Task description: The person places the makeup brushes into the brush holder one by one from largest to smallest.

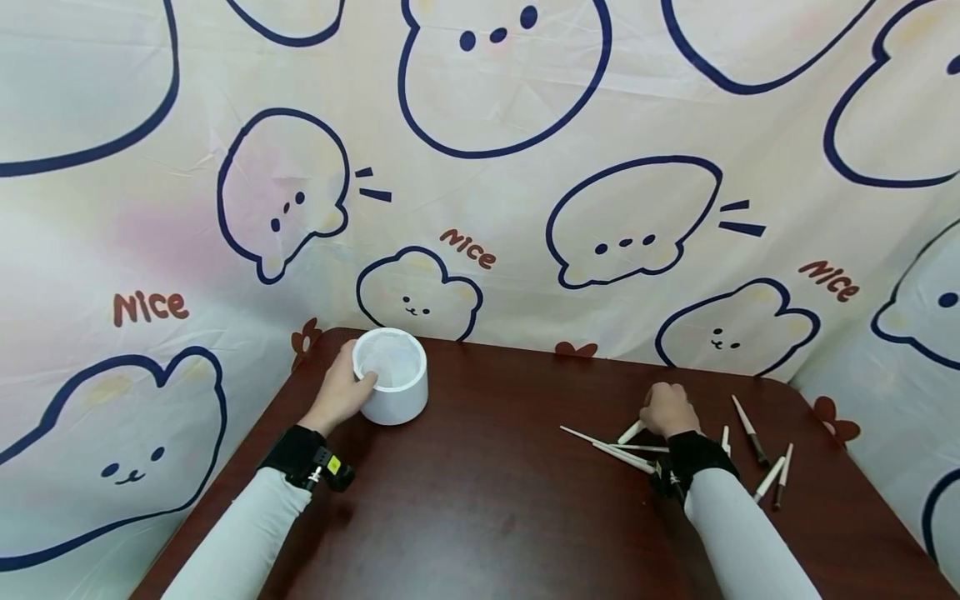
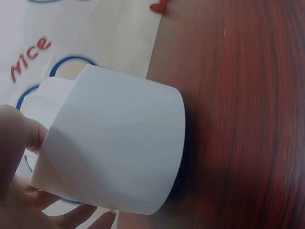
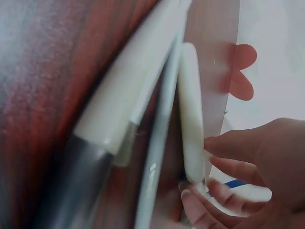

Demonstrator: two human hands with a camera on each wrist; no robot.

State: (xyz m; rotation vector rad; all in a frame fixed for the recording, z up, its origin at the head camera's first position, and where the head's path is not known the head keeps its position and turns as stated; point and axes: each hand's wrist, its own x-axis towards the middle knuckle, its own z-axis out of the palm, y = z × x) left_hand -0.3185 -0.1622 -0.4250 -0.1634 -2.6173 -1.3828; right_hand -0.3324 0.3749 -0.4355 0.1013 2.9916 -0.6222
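Note:
At the far left of the table, my left hand (image 1: 341, 396) grips a white round pot (image 1: 397, 406) by its near-left wall, thumb over the rim. The left wrist view shows the pot's smooth side (image 2: 119, 138) large, with fingers (image 2: 76, 217) underneath. On the right, my right hand (image 1: 669, 410) bends over one end of a thick cream-handled brush (image 1: 632, 432). Up close, thumb and fingertips lie about the lower end of that handle (image 3: 192, 119); its far end is hidden by the fingers. Thinner pale sticks (image 1: 622, 456) lie just in front of the hand.
Right of the right hand lie several more pale-handled brushes, one with a dark end (image 1: 750, 429), others (image 1: 780, 479) nearer the edge. The dark wooden table (image 1: 487, 500) meets a printed cloth (image 1: 510, 200) at its back and sides.

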